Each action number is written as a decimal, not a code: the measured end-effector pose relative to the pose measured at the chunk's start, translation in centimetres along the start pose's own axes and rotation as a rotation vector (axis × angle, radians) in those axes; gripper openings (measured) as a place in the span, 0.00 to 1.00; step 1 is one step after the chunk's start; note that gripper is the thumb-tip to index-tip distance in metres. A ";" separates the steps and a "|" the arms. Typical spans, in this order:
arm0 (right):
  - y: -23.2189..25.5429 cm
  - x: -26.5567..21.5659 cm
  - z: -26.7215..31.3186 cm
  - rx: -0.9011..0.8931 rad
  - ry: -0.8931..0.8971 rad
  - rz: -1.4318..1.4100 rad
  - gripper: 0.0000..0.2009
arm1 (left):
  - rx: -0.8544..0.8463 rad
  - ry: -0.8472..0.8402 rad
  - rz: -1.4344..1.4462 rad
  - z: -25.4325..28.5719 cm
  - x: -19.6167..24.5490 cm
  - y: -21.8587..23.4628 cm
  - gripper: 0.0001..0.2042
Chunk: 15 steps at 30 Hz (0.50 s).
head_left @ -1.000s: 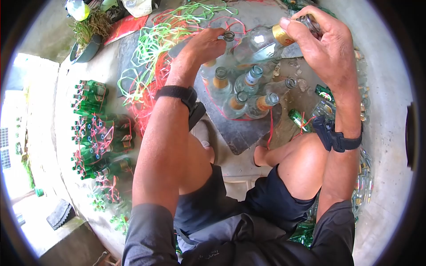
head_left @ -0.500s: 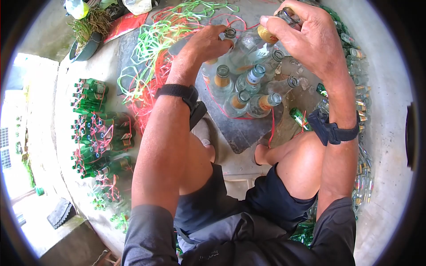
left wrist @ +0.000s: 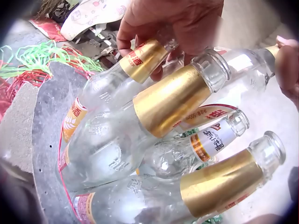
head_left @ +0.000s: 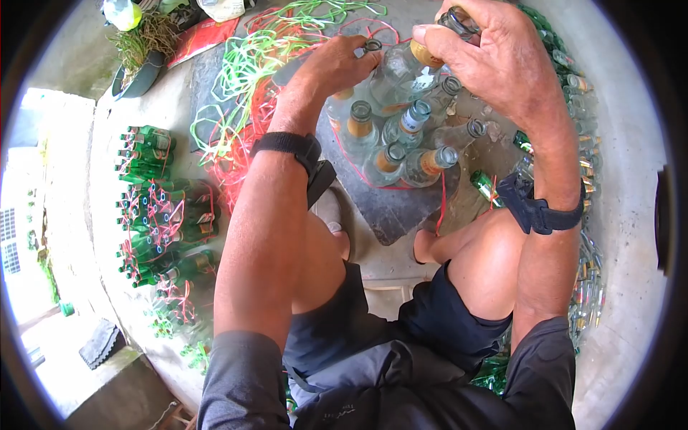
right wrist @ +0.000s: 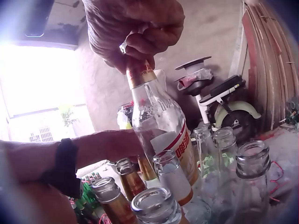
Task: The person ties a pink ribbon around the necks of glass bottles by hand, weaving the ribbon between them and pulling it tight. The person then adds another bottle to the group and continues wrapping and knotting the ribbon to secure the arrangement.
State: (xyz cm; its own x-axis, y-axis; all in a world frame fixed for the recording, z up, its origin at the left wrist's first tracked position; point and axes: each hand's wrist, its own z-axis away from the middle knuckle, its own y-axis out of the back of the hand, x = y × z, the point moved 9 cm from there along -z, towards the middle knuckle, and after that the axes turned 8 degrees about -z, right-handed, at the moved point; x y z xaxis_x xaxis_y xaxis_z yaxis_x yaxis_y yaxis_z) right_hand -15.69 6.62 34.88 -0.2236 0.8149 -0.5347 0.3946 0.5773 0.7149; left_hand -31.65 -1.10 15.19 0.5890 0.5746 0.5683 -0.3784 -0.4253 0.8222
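Note:
My right hand [head_left: 505, 68] grips the gold-foiled neck of a clear glass bottle [right wrist: 159, 119], which stands almost upright within a cluster of clear bottles. In the right wrist view its red-and-white label shows partly behind other necks. At the cluster's far left, my left hand [head_left: 337, 66] holds another clear bottle [left wrist: 105, 88] round its neck, fingers curled behind the gold foil. Closer to me stand more clear bottles, one with a white neck label [head_left: 413, 120], others with gold foil [head_left: 388, 159]. A red string [left wrist: 60, 154] runs round the cluster's base.
The cluster stands on a dark slab [head_left: 390, 215] between my feet. Green and red strings [head_left: 240, 107] lie tangled to the left. Bundled green bottles [head_left: 161, 215] stand farther left. Many loose bottles line the right wall, with a green one [head_left: 486, 188] near my knee.
My right hand has moved left and brought its bottle from a strong tilt to nearly upright in the cluster. My left hand stays at its bottle's neck, shifting slightly.

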 end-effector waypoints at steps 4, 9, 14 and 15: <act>-0.3 -0.8 0.0 0.033 -0.008 -0.013 0.12 | -0.019 0.011 0.018 -0.1 -0.3 -0.1 0.23; 0.1 -0.7 -0.5 0.001 -0.010 -0.007 0.13 | -0.027 0.036 0.003 -0.1 -0.4 -0.2 0.22; -1.4 0.7 -1.2 -0.098 0.012 0.048 0.16 | 0.014 -0.002 -0.045 -0.2 -0.2 0.2 0.21; -1.8 1.2 -1.3 -0.097 0.010 0.049 0.16 | 0.000 0.013 -0.072 -0.2 -0.2 0.2 0.21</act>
State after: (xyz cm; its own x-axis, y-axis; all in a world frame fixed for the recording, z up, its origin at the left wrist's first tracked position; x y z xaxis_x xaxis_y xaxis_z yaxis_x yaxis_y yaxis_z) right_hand -17.84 6.59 33.51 -0.2149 0.8425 -0.4940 0.3169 0.5386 0.7807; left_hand -31.98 -1.14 15.32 0.6051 0.6129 0.5081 -0.3357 -0.3823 0.8609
